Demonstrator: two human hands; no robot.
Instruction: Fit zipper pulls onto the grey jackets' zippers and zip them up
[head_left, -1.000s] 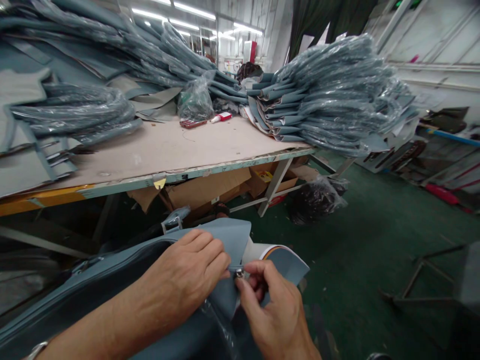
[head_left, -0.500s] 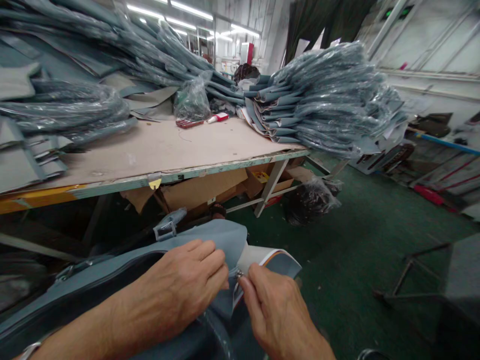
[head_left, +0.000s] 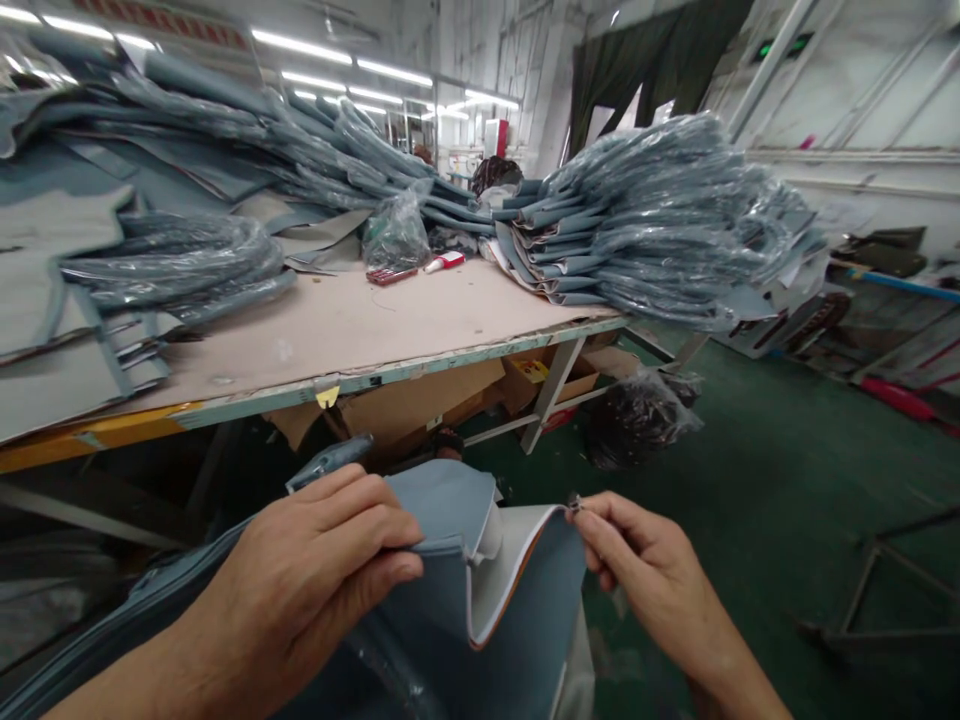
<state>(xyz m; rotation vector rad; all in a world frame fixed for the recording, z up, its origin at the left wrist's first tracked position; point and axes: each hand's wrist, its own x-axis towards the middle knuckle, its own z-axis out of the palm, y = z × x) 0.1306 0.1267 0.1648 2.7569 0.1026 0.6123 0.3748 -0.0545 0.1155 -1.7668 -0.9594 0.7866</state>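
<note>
A blue-grey bag (head_left: 525, 590) of leather-like material lies in front of me, its pale lining showing in a dipping fold with a white and orange edge. My left hand (head_left: 322, 560) is closed on the bag's zipper edge (head_left: 442, 546), thumb below and fingers above. At the raised corner of the panel, my right hand (head_left: 637, 560) pinches a small dark metal piece (head_left: 574, 503) that looks like a zipper slider. Its exact form is too small to tell. A plastic-wrapped strap end (head_left: 334, 458) sticks up behind my left hand.
Beyond the bag stands a worktable (head_left: 375, 335) with plastic-wrapped blue-grey bundles (head_left: 660, 220) on the right and more pieces (head_left: 202, 250) piled left. A red-and-white tube (head_left: 445, 262) lies between. Cardboard boxes (head_left: 420, 395) and a dark plastic bag (head_left: 637, 415) are underneath. A metal-framed stand (head_left: 885, 600) is at right.
My right hand has moved right, away from my left hand, stretching the panel's corner out with the small metal piece. My left hand has shifted left and now grips the zipper edge. The view has tilted slightly.
</note>
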